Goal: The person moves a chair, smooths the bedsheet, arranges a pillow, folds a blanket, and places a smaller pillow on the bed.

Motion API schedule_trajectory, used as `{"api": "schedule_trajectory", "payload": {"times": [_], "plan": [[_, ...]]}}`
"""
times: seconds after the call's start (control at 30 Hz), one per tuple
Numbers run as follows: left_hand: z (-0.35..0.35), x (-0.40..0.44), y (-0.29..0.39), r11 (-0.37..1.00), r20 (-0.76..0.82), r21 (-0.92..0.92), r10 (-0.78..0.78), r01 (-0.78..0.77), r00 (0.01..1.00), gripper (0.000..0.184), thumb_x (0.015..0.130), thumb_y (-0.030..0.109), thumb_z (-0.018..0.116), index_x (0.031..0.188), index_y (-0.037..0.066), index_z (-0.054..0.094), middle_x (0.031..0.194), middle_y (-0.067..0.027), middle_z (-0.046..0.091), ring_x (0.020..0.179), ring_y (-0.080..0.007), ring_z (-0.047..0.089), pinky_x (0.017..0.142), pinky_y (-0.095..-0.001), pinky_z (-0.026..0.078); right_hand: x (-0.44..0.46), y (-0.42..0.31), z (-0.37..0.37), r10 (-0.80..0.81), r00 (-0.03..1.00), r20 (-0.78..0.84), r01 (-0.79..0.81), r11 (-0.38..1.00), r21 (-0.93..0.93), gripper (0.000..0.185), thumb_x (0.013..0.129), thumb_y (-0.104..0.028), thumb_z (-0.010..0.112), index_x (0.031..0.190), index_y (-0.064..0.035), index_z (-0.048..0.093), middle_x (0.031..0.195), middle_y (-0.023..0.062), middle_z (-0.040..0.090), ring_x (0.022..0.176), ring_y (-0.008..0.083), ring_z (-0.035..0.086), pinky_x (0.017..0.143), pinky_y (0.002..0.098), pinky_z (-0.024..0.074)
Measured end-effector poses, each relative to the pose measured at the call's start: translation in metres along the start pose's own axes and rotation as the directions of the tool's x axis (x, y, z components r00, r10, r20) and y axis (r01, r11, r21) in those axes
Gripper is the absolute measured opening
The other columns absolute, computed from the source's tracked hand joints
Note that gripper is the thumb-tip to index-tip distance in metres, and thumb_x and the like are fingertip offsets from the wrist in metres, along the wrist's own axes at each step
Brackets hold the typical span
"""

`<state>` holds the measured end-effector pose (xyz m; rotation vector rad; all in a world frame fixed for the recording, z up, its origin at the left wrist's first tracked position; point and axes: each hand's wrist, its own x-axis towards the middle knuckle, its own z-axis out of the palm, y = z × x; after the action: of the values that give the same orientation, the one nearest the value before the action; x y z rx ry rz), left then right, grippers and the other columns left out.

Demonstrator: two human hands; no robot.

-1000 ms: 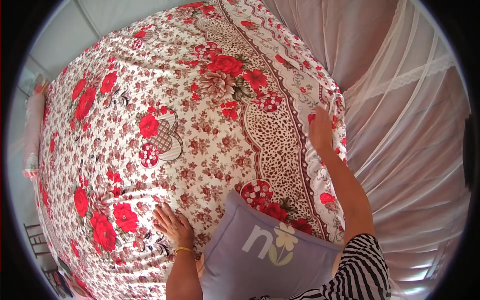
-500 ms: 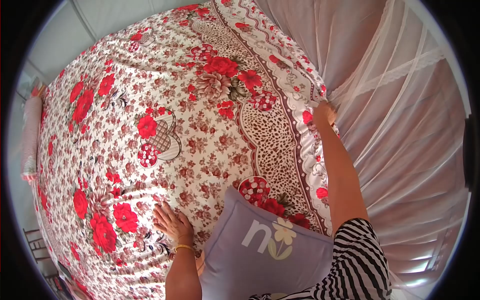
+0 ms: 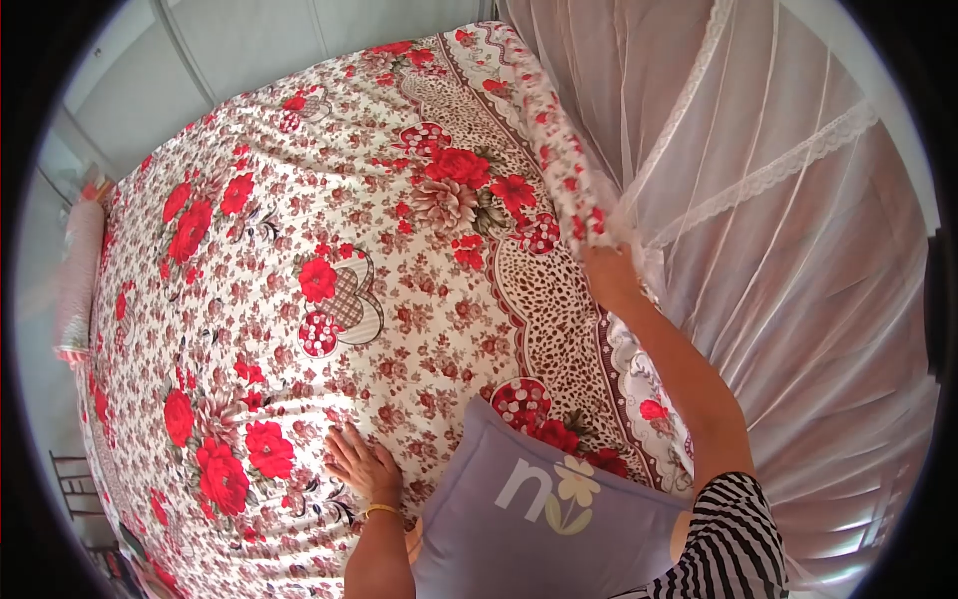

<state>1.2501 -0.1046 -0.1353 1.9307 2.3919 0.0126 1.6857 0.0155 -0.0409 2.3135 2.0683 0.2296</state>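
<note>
A white bedsheet (image 3: 419, 344) with red roses and brown sprigs covers the bed. My left hand (image 3: 361, 467), with a yellow bangle at the wrist, lies flat on it, fingers spread. At the right side of the bed my right hand (image 3: 611, 278) is closed on the sheet's patterned border, which is lifted and folded inward there; the fingertips are partly hidden. Between my arms, a lavender cloth panel (image 3: 469, 529) with a letter n and a yellow flower covers part of the sheet.
A sheer pinkish net curtain (image 3: 788, 290) with a lace band hangs along the right side, close to my right hand. A rolled pale pink bundle (image 3: 78, 280) stands at the far left edge. Pale wall panels (image 3: 249, 50) rise behind the bed.
My right hand has drawn the sheet border inward to the left, folding its edge over. My left hand stays flat on the sheet. The view has shifted slightly.
</note>
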Motion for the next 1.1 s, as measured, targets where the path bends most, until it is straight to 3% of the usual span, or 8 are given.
{"api": "schedule_trajectory", "payload": {"times": [0.23,0.3,0.5,0.63,0.73,0.8,0.87,1.1], "plan": [[0.004,-0.002,-0.002,1.0,-0.016,0.009,0.014,-0.014,1.0,0.061,0.08,0.023,0.038,0.137,0.012,0.019,0.143,-0.0121,0.013,0.133,-0.0274,0.007,0.103,-0.0531,0.004,0.028,0.008,0.018,-0.337,0.861,0.38,0.22,0.922,0.318,0.025,0.075,-0.021,0.057,0.097,-0.0099,0.051,0.074,0.0065,0.057,0.079,0.021,0.056,0.089,0.0476,0.0301],[0.002,-0.001,0.0,1.0,-0.012,-0.007,0.005,-0.005,1.0,0.061,0.08,0.023,0.038,0.137,0.012,0.019,0.143,-0.0123,0.013,0.133,-0.0276,0.007,0.102,-0.0535,0.004,0.039,0.012,0.022,-0.012,0.928,0.373,-0.287,0.616,0.734,0.03,0.081,-0.031,0.052,0.102,-0.0098,0.052,0.075,0.0081,0.058,0.073,0.0226,0.056,0.083,0.0443,0.0386],[0.002,0.0,0.0,1.0,0.002,-0.029,-0.005,0.005,1.0,0.062,0.079,0.022,0.038,0.137,0.014,0.018,0.143,-0.0113,0.012,0.133,-0.0274,0.007,0.103,-0.0536,0.003,0.055,0.044,0.033,0.543,0.769,0.337,-0.321,-0.128,0.939,0.043,0.087,-0.04,0.038,0.109,-0.0047,0.049,0.064,0.0074,0.056,0.053,0.0184,0.052,0.048,0.0282,0.044],[0.003,-0.001,0.0,1.0,-0.021,-0.027,0.005,-0.006,1.0,0.062,0.08,0.022,0.039,0.137,0.015,0.018,0.143,-0.0102,0.012,0.133,-0.0267,0.007,0.103,-0.0531,0.003,0.079,0.099,0.059,0.323,0.532,0.783,-0.846,0.164,0.508,0.033,0.082,-0.028,0.041,0.099,-0.0031,0.055,0.066,0.0095,0.058,0.047,0.0201,0.053,0.048,0.031,0.0454],[0.002,-0.001,0.002,1.0,-0.017,-0.007,-0.006,0.006,1.0,0.061,0.08,0.022,0.039,0.137,0.015,0.019,0.143,-0.0104,0.013,0.133,-0.0267,0.008,0.103,-0.0526,0.003,0.068,0.11,0.069,0.248,0.891,0.38,-0.274,0.962,0.015,0.025,0.078,-0.025,0.047,0.085,-0.0066,0.061,0.066,0.0083,0.061,0.05,0.019,0.057,0.048,0.0299,0.0473],[0.004,0.0,0.001,1.0,-0.025,-0.007,0.001,-0.001,1.0,0.061,0.08,0.022,0.039,0.137,0.014,0.02,0.143,-0.0105,0.014,0.133,-0.0267,0.008,0.103,-0.0524,0.003,0.052,0.096,0.062,0.146,0.989,-0.038,-0.151,0.947,-0.283,0.021,0.075,-0.024,0.05,0.076,-0.0089,0.065,0.065,0.0076,0.063,0.052,0.0183,0.06,0.048,0.0291,0.0486],[0.005,-0.001,-0.001,1.0,-0.032,0.0,0.005,-0.005,0.999,0.061,0.08,0.023,0.039,0.137,0.014,0.02,0.143,-0.0107,0.014,0.133,-0.0266,0.009,0.103,-0.0522,0.003,0.065,0.074,0.035,0.625,0.447,0.64,0.067,0.69,-0.721,0.023,0.072,-0.031,0.054,0.075,-0.0105,0.065,0.066,0.0037,0.063,0.05,0.0169,0.059,0.043,0.0309,0.0471],[0.003,-0.001,0.0,0.999,-0.044,-0.037,0.023,-0.024,0.999,0.059,0.081,0.023,0.039,0.137,0.014,0.021,0.142,-0.0117,0.016,0.132,-0.0272,0.009,0.103,-0.0527,0.003,-0.022,0.168,0.111,0.358,0.667,0.653,0.143,0.799,-0.584,0.015,0.07,-0.023,0.055,0.065,-0.0111,0.062,0.063,0.0042,0.061,0.05,0.0174,0.058,0.039,0.0365,0.0429]]}}
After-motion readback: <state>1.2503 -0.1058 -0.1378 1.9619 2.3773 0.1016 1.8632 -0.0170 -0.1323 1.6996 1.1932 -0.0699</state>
